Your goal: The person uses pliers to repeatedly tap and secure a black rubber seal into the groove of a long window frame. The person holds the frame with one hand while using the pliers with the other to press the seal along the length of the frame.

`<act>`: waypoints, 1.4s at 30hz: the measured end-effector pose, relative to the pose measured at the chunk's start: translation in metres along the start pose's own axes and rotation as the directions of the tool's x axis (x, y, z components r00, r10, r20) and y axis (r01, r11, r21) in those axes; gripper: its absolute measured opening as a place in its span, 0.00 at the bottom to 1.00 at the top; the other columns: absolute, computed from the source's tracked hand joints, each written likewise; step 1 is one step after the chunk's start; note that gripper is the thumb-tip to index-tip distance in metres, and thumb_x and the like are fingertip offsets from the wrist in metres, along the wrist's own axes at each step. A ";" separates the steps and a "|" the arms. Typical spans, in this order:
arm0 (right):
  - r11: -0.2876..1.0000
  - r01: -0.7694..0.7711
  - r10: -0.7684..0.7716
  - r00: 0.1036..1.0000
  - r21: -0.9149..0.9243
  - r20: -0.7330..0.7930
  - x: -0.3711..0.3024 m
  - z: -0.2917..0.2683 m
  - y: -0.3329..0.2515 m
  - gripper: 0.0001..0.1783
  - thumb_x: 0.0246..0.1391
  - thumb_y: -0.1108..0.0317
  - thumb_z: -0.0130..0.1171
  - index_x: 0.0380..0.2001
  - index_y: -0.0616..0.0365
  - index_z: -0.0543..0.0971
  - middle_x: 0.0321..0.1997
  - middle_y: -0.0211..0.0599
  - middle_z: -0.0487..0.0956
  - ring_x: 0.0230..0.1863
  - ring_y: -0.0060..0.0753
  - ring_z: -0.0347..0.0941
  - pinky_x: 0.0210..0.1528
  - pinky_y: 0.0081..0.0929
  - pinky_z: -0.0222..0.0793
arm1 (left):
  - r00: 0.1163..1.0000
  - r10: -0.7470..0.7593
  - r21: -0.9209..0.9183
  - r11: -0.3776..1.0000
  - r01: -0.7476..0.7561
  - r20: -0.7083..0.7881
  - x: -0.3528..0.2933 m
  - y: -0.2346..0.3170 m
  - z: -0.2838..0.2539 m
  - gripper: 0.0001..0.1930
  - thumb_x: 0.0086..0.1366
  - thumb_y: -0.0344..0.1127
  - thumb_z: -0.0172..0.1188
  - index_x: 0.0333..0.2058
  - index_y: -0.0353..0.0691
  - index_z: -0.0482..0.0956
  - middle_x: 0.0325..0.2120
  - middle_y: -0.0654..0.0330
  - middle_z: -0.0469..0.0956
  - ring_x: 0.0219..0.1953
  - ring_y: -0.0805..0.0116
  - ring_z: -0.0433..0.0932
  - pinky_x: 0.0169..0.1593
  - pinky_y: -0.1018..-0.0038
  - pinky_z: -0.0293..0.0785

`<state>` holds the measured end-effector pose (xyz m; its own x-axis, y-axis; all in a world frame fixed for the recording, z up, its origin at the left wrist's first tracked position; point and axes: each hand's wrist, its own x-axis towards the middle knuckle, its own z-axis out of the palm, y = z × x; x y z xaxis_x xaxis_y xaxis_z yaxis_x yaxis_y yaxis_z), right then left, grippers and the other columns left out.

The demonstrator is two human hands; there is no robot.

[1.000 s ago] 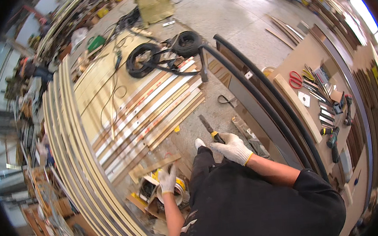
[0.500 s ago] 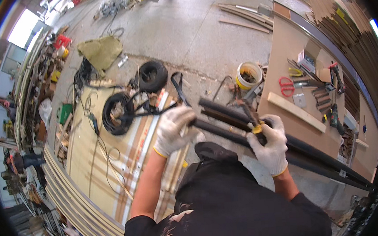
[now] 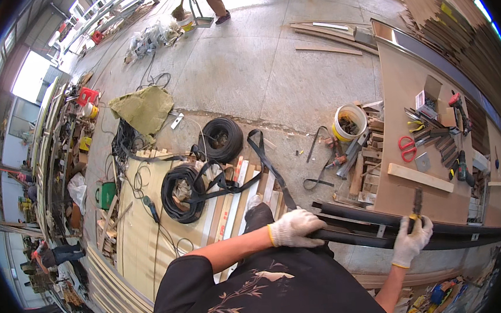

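Note:
My left hand (image 3: 296, 229), in a white glove, is closed over the near left end of a long black bar (image 3: 351, 240). Beside it runs a second long black bar (image 3: 358, 211); a pale bracket sits between the two. Farther right, my gloved right hand (image 3: 412, 241) is closed round a small yellow-handled tool. The tool's dark, rusty-looking head (image 3: 417, 200) points up and away above the bars; its exact kind is unclear. A black strap (image 3: 272, 169) trails over the floor and ends near my left hand.
A brown work board (image 3: 397, 80) at right carries red-handled scissors (image 3: 407, 149), a wooden strip (image 3: 420, 178) and a drill (image 3: 462, 166). A white bucket (image 3: 349, 123) stands on the floor. Coiled black webbing (image 3: 181, 194) lies at left. A person (image 3: 213, 0) stands at the far end.
The view has shifted. My left hand has come down onto the bar's end. My right hand has moved rightward along the bars, still holding the tool, whose head points upward.

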<state>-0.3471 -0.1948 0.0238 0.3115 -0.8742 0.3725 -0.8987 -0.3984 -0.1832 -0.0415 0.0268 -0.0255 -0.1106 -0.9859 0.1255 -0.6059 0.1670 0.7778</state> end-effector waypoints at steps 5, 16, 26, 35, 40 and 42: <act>0.949 -0.205 0.156 0.965 -0.238 -0.209 -0.011 0.011 0.018 0.20 0.62 0.54 0.69 0.47 0.60 0.86 0.55 0.46 0.79 0.55 0.52 0.76 0.57 0.47 0.74 | 0.962 -0.124 0.113 0.989 0.099 0.242 0.012 0.003 -0.006 0.24 0.64 0.57 0.67 0.38 0.39 0.77 0.28 0.49 0.82 0.32 0.46 0.84 0.34 0.54 0.81; 0.920 -0.278 0.188 0.931 -0.276 -0.312 -0.001 0.021 0.014 0.21 0.53 0.47 0.73 0.39 0.52 0.88 0.50 0.42 0.81 0.52 0.51 0.75 0.56 0.49 0.73 | 0.944 -0.117 0.233 0.972 0.044 0.310 0.001 0.007 -0.041 0.20 0.68 0.48 0.65 0.47 0.38 0.78 0.22 0.48 0.82 0.26 0.46 0.85 0.30 0.52 0.80; 0.863 -0.434 0.345 0.880 -0.259 -0.326 -0.004 0.023 0.039 0.24 0.53 0.46 0.73 0.43 0.55 0.88 0.53 0.45 0.79 0.54 0.53 0.75 0.56 0.49 0.74 | 0.867 -0.240 0.128 0.971 0.204 0.437 0.023 0.015 -0.046 0.27 0.67 0.55 0.67 0.46 0.33 0.75 0.30 0.35 0.82 0.38 0.33 0.83 0.39 0.47 0.78; 0.399 -0.902 0.910 0.367 0.167 -0.195 -0.049 -0.032 0.099 0.26 0.46 0.51 0.66 0.41 0.61 0.86 0.39 0.63 0.85 0.45 0.61 0.84 0.50 0.48 0.78 | 0.890 -0.146 0.103 0.988 0.112 0.433 0.023 0.006 -0.035 0.36 0.68 0.53 0.68 0.63 0.32 0.68 0.34 0.34 0.84 0.41 0.34 0.85 0.40 0.49 0.81; 0.372 -0.924 0.928 0.367 0.094 -0.064 -0.051 -0.060 0.118 0.23 0.42 0.53 0.64 0.38 0.59 0.87 0.40 0.57 0.86 0.46 0.54 0.84 0.51 0.42 0.76 | 0.840 -0.218 0.135 0.976 0.174 0.496 0.035 0.014 -0.031 0.34 0.69 0.54 0.67 0.63 0.37 0.69 0.28 0.37 0.84 0.34 0.34 0.85 0.36 0.46 0.80; 0.343 -0.937 0.937 0.346 0.061 0.057 -0.044 -0.067 0.125 0.24 0.45 0.55 0.60 0.42 0.59 0.85 0.44 0.63 0.85 0.50 0.61 0.83 0.54 0.45 0.76 | 0.849 -0.194 0.138 0.980 0.144 0.491 0.037 0.012 -0.030 0.37 0.68 0.56 0.67 0.64 0.37 0.67 0.26 0.39 0.83 0.31 0.35 0.85 0.33 0.48 0.80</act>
<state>-0.4935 -0.1871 0.0453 -0.7164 -0.6913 -0.0944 -0.5810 0.6660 -0.4678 -0.0293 -0.0081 0.0066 -0.3628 -0.8648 -0.3470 -0.7187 0.0227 0.6950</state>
